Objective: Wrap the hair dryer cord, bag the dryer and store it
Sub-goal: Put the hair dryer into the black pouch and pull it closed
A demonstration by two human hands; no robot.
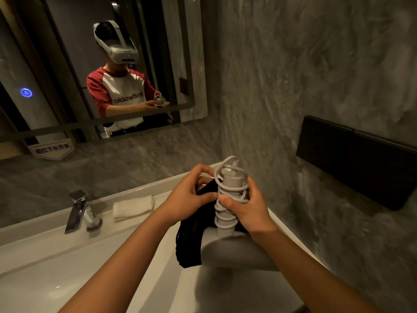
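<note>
Standing handle-up over the sink [67, 263], right of the faucet [77, 211], the hair dryer [228, 213] with its coiled cord [230, 190] is clasped by the right hand [250, 206], while the left hand [191, 197] pinches the black bag [191, 240] just beside it, nearer the bag's mouth.

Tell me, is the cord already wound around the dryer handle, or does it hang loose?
Wound. The white cord coils many times around the dryer handle, which the right hand grips.

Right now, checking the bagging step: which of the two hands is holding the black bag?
The left hand holds the black bag; the right hand grips the cord-wrapped dryer handle instead.
</note>
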